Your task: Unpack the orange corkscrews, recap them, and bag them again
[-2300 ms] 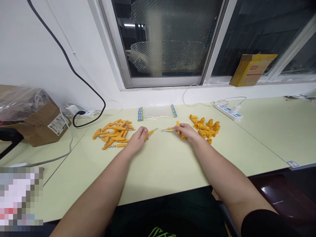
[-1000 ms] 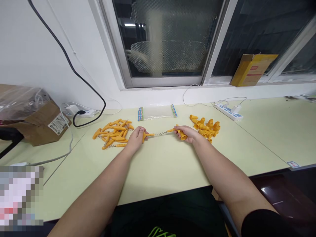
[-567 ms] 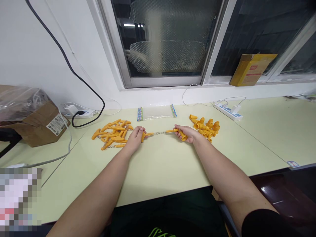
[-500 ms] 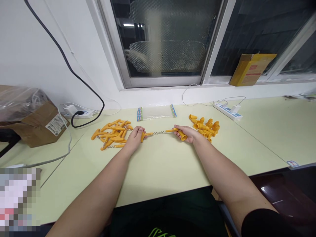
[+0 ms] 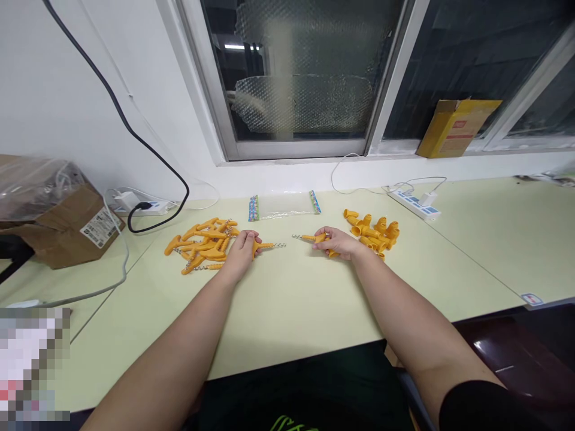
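My left hand (image 5: 242,251) is closed on the handle of a yellow corkscrew (image 5: 267,245), its metal spiral pointing right. Opposite it, my right hand (image 5: 336,242) grips another yellow corkscrew (image 5: 308,237) with its spiral pointing left; a yellow hollow sleeve shows partly beneath those fingers. A short gap separates the two spiral tips. Beside my left hand lies a pile of yellow corkscrews (image 5: 204,242) with T-shaped handles. Just past my right hand sits a heap of yellow hollow sleeves (image 5: 372,230).
A clear plastic bag (image 5: 287,205) lies flat toward the wall. Power strips stand at the back, one (image 5: 415,203) on the right and one (image 5: 159,207) on the left. A cardboard box (image 5: 72,227) occupies the left end of the table (image 5: 287,317). A yellow carton (image 5: 458,129) leans at the window.
The two corkscrews, whose spirals overlapped or met before, are now apart with a gap between their tips. My right hand has turned, leaving less of the sleeve visible.
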Demonstrator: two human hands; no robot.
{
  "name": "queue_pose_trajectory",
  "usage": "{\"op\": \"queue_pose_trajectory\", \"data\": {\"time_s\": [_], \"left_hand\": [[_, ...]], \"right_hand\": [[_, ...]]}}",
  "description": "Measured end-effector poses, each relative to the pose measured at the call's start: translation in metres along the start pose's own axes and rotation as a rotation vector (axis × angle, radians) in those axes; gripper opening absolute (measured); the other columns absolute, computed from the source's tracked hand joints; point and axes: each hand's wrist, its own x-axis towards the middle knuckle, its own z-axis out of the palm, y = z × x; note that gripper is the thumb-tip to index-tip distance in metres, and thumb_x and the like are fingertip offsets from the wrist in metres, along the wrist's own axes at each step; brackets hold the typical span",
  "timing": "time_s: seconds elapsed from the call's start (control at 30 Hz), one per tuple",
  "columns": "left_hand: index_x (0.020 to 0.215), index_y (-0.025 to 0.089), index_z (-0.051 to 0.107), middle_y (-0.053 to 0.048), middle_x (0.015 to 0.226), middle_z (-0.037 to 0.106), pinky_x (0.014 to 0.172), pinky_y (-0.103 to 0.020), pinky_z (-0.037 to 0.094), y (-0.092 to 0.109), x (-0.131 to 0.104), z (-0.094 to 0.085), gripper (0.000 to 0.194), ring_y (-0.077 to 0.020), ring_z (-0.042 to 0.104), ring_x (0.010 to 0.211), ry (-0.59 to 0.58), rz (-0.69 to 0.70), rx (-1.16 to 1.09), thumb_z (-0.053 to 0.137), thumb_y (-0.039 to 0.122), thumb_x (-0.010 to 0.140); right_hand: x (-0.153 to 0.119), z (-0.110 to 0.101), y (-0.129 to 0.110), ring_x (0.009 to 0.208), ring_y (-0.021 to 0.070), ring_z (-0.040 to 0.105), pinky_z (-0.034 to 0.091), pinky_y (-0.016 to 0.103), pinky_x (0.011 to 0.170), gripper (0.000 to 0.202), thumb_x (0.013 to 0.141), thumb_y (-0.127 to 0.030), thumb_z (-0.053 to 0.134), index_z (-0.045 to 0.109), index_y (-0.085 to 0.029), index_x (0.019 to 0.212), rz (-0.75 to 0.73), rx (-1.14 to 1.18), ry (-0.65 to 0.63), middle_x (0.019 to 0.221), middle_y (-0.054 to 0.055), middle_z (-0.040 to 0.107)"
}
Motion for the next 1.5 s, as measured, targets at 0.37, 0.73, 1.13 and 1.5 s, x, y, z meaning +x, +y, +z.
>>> {"op": "queue_pose_trajectory", "data": {"time_s": [0.37, 0.73, 1.13, 1.5], "left_hand": [[0.117, 0.026, 0.057, -0.001, 0.098, 0.069, 0.070, -0.029, 0.046, 0.013, -0.010, 0.000, 0.039, -0.0166, 0.060, 0.075, 0.029, 0.000, 0.325, 0.069, 0.038, 0.081], [0.113, 0.027, 0.051, -0.001, 0.102, 0.075, 0.074, -0.029, 0.048, 0.014, -0.012, -0.002, 0.043, -0.0182, 0.066, 0.084, -0.081, -0.016, 0.344, 0.073, 0.041, 0.079], [0.116, 0.026, 0.049, -0.001, 0.095, 0.074, 0.065, -0.028, 0.049, 0.013, -0.011, -0.002, 0.055, -0.0146, 0.063, 0.067, -0.135, -0.043, 0.197, 0.077, 0.048, 0.074], [0.110, 0.025, 0.045, -0.001, 0.092, 0.073, 0.065, -0.026, 0.047, 0.006, -0.007, -0.002, 0.054, -0.0119, 0.060, 0.065, -0.182, -0.053, 0.105, 0.077, 0.049, 0.074]], "right_hand": [[-0.002, 0.008, -0.003, 0.065, 0.0128, 0.055, 0.043, 0.024, 0.055, 0.017, 0.080, -0.035, 0.079, 0.072, -0.021, 0.085, -0.218, -0.607, 0.323, 0.092, 0.003, 0.066], [0.001, 0.009, 0.000, 0.101, 0.0233, 0.065, 0.047, 0.035, 0.098, 0.023, 0.088, -0.024, 0.071, 0.081, -0.025, 0.109, -0.279, -0.736, 0.316, 0.117, 0.008, 0.068], [0.006, 0.011, 0.007, 0.095, 0.0185, 0.063, 0.049, 0.031, 0.093, 0.023, 0.088, -0.014, 0.067, 0.079, -0.023, 0.106, -0.423, -0.684, 0.292, 0.111, 0.007, 0.067], [0.006, 0.012, 0.007, 0.093, 0.0184, 0.063, 0.049, 0.032, 0.091, 0.025, 0.085, -0.012, 0.069, 0.080, -0.023, 0.104, -0.408, -0.668, 0.254, 0.110, 0.006, 0.068]]}}
